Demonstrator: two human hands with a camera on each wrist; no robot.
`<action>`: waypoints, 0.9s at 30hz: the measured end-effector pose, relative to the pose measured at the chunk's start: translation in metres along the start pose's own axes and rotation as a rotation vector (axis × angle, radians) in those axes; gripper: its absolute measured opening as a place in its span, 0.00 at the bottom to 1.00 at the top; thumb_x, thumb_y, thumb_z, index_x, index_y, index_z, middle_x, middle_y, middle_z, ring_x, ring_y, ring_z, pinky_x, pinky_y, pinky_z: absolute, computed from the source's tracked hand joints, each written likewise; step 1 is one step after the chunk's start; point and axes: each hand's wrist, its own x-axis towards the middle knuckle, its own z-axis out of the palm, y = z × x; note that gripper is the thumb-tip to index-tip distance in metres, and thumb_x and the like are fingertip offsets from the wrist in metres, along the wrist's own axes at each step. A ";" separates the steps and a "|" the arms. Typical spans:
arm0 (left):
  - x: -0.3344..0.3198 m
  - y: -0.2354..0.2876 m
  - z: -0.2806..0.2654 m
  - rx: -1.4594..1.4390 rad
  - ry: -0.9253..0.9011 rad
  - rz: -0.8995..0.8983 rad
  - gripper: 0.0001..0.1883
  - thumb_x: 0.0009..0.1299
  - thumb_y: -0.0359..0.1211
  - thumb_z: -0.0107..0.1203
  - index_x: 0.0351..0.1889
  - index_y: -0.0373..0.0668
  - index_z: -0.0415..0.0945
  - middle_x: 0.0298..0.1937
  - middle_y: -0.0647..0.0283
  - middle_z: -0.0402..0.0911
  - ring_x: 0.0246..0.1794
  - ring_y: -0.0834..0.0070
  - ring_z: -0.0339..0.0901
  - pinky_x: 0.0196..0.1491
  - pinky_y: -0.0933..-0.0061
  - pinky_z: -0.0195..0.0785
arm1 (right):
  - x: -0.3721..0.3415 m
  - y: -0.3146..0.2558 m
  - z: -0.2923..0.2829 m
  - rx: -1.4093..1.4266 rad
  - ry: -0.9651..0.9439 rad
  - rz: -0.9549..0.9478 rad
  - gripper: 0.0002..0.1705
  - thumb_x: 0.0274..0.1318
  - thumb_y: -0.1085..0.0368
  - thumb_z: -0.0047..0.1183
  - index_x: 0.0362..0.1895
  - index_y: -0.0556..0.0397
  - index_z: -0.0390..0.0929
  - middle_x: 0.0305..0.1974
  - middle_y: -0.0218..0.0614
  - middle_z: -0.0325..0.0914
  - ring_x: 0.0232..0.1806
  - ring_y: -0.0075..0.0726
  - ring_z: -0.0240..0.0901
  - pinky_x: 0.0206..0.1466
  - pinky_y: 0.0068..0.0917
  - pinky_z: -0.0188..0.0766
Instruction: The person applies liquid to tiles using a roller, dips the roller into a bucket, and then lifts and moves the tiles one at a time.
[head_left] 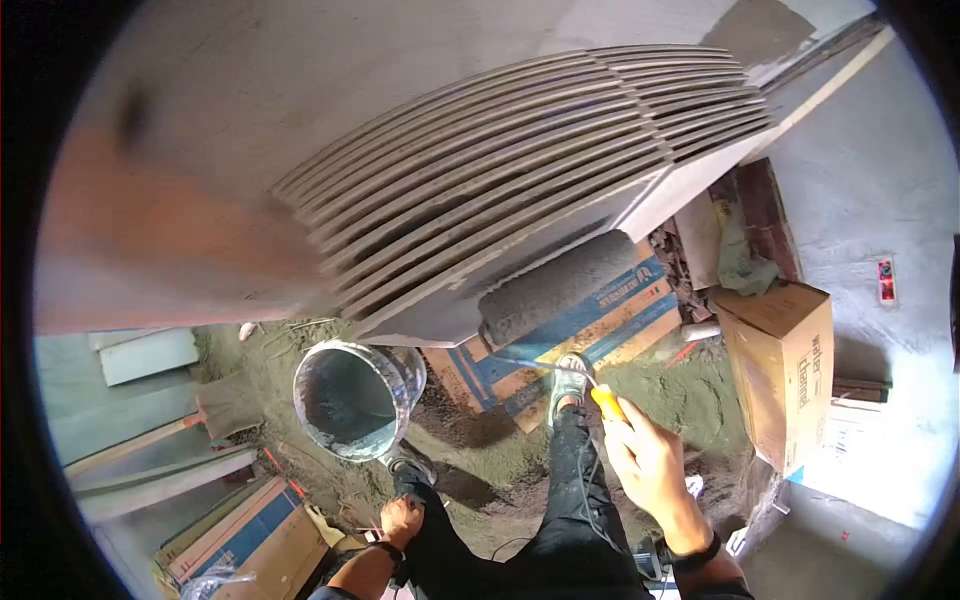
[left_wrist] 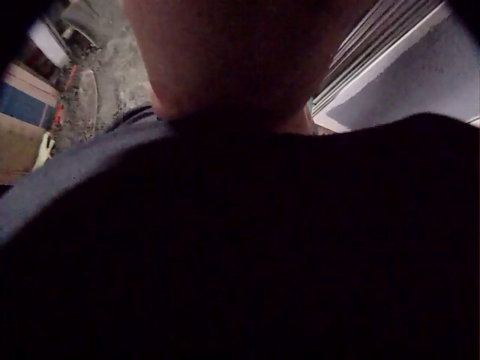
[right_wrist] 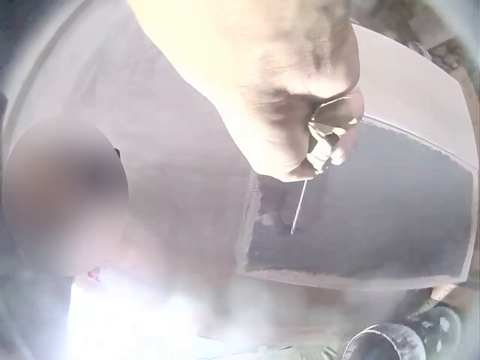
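My right hand (head_left: 645, 458) grips the yellow handle (head_left: 606, 402) of a paint roller, its thin metal rod bending toward the left end. The wide, grey-coated roller sleeve (head_left: 560, 285) is close to the front panel of a leaning stack of slabs (head_left: 500, 150). In the right wrist view, fingers curl around the handle in front of that panel's grey-coated face (right_wrist: 375, 202), which has a paler border. My left hand (head_left: 402, 520) rests on my left leg near the knee, holding nothing visible. Dark cloth and skin fill most of the left wrist view.
A bucket (head_left: 415, 372) of grey slurry stands left of my feet. Printed flat cardboard (head_left: 640, 325) covers the floor below the slabs. An upright carton (head_left: 770, 370) stands at right, with more cardboard (head_left: 270, 540) at lower left. Rubble and mortar dirt the floor.
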 end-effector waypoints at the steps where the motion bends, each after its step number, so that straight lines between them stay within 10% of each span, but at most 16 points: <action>1: 0.002 0.004 -0.005 0.002 -0.052 -0.045 0.13 0.63 0.42 0.51 0.31 0.43 0.80 0.33 0.49 0.83 0.37 0.49 0.81 0.44 0.51 0.73 | -0.010 -0.005 0.001 0.034 0.037 0.027 0.16 0.55 0.69 0.58 0.49 0.54 0.80 0.41 0.47 0.81 0.32 0.49 0.81 0.36 0.36 0.77; 27: -0.002 -0.022 -0.043 -0.100 -0.125 -0.111 0.15 0.62 0.44 0.53 0.36 0.43 0.79 0.39 0.52 0.83 0.46 0.52 0.78 0.50 0.55 0.69 | -0.023 -0.035 0.063 0.048 0.030 0.026 0.19 0.55 0.69 0.58 0.52 0.61 0.77 0.37 0.50 0.83 0.34 0.47 0.83 0.38 0.33 0.79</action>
